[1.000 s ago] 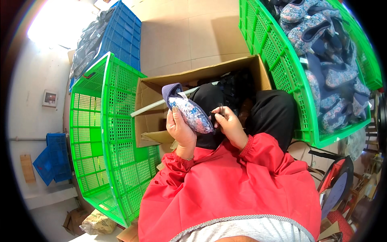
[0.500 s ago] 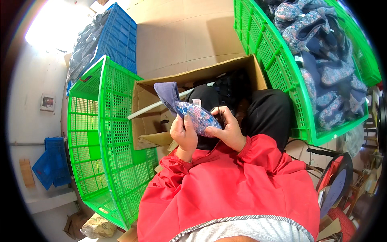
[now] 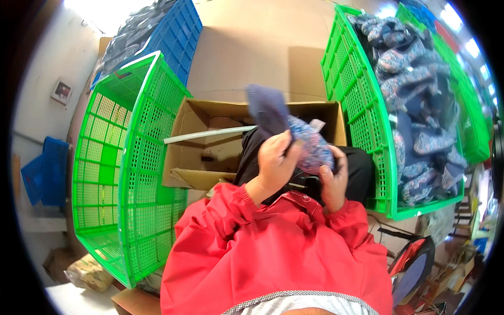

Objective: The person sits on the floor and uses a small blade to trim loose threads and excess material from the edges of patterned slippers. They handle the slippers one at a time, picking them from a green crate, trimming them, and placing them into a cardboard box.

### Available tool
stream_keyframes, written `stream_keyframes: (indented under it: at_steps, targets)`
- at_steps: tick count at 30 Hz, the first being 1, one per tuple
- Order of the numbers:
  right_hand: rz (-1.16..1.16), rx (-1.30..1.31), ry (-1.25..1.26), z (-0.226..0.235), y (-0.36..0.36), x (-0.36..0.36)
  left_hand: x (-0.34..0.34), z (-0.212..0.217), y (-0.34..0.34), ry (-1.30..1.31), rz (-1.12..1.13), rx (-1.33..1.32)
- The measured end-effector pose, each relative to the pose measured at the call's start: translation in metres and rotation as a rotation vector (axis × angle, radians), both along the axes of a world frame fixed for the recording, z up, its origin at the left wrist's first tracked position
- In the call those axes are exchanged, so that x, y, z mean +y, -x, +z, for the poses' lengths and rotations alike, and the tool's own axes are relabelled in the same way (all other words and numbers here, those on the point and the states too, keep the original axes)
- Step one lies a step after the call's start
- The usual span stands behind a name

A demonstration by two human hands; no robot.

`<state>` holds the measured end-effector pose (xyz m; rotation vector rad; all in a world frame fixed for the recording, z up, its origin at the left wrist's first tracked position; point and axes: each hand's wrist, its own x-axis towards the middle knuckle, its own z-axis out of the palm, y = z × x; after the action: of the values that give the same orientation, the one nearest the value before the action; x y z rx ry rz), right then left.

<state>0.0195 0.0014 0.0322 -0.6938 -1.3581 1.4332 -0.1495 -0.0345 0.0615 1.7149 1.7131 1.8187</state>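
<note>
A soft slipper (image 3: pixel 311 142) in pink-and-blue floral fabric is held up in front of my lap, slightly blurred. Its plain navy part (image 3: pixel 266 107) points up and away, and a small white tag sticks out from its far edge. My left hand (image 3: pixel 278 160) is closed around the near left side, where the navy and floral parts meet. At the rounded right end, my right hand (image 3: pixel 335 178) pinches the floral fabric between thumb and fingers. Some fingertips are hidden behind the slipper.
An open cardboard box (image 3: pixel 215 107) stands before my knees, a white tube (image 3: pixel 210 134) across it. At left is a green mesh crate (image 3: pixel 149 210), with a blue crate (image 3: pixel 176 42) of dark items beyond. On the right, another green crate (image 3: pixel 362 100) holds several floral slippers.
Both hands and the slipper have shifted right in view. The slipper has turned so its navy part points more upward. My view has also shifted a little.
</note>
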Motion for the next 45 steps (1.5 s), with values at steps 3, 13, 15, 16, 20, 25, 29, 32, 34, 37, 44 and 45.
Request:
stream_keyframes:
  at_steps: [3,13,15,16,20,25,29,32,34,37,44,45]
  targets:
    - [-0.169,-0.163,-0.109,0.024,-0.033,0.014,0.019,-0.004,-0.04,0.097,-0.393,-0.779]
    - [-0.005,-0.341,0.048,0.034,-0.067,0.016,-0.017,-0.029,-0.075,0.365,-0.501,-1.599]
    - [0.059,-0.347,0.043,0.029,-0.056,0.006,-0.034,-0.027,-0.061,0.352,-0.484,-1.59]
    - [0.09,-0.349,0.05,0.03,-0.048,-0.001,-0.043,-0.022,-0.052,0.37,-0.453,-1.562]
    - [0.234,-0.428,-0.131,0.035,-0.013,-0.019,-0.071,-0.004,-0.029,0.481,-0.167,-1.62]
    - [0.382,-0.496,-0.261,0.039,0.018,-0.022,-0.079,-0.017,-0.001,0.432,-0.193,-1.65]
    - [0.482,-0.563,-0.228,0.029,0.036,-0.014,-0.079,-0.023,0.017,0.51,-0.071,-1.501]
    - [0.531,-0.612,-0.184,0.018,0.048,-0.01,-0.074,-0.039,0.032,0.614,0.028,-1.182]
    - [0.541,-0.617,-0.172,0.014,0.056,-0.009,-0.072,-0.049,0.043,0.673,0.103,-0.785]
    - [0.503,-0.577,-0.086,-0.011,0.067,-0.001,-0.069,-0.039,0.051,0.596,0.214,-0.096]
    - [0.476,-0.556,0.007,-0.034,0.089,0.013,-0.063,-0.028,0.038,0.488,0.305,0.18]
    - [0.524,-0.502,0.103,-0.036,0.09,0.017,-0.064,-0.034,0.043,0.499,0.309,0.178]
